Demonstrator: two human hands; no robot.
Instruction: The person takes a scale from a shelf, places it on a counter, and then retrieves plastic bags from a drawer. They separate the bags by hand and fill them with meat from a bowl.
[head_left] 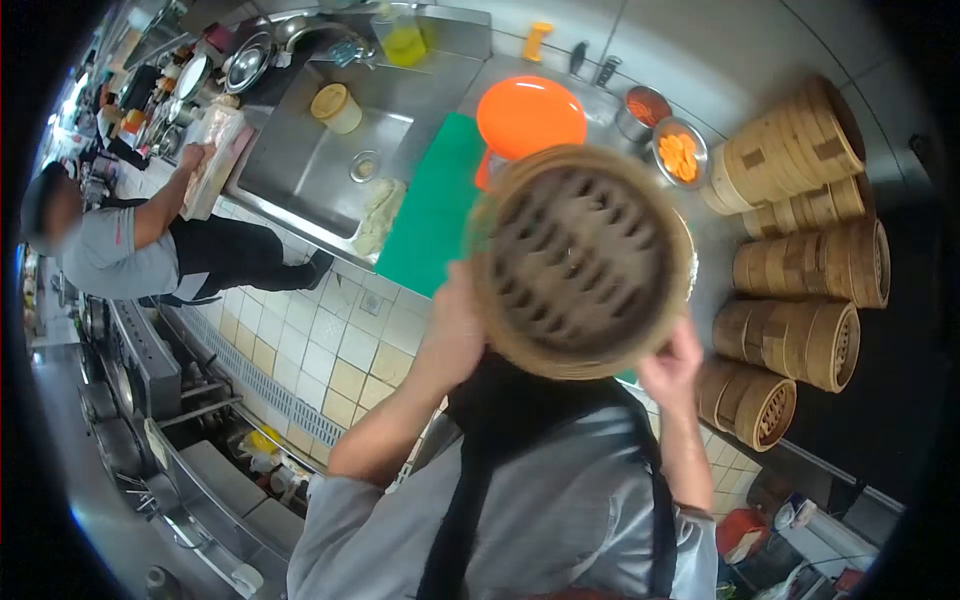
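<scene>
A round bamboo steamer basket (pixel 580 262), its slatted face toward the camera, is held up close in front of me. My left hand (pixel 458 325) grips its left rim, and my right hand (pixel 675 362) holds its lower right rim. Both hands' fingertips are partly hidden by the basket. Behind it lie a green cutting board (pixel 425 215) and an orange round plate (pixel 531 117). Just beyond the basket's upper right stands a metal bowl of orange slices (pixel 679 153), beside a container with red contents (pixel 646 106).
Several stacked bamboo steamers (pixel 790 345) stand along the right side. A steel sink (pixel 300 140) holding a pale tub (pixel 336 108) is at the upper left. A co-worker (pixel 130 235) stands at the far left, one hand on a wrapped pale block.
</scene>
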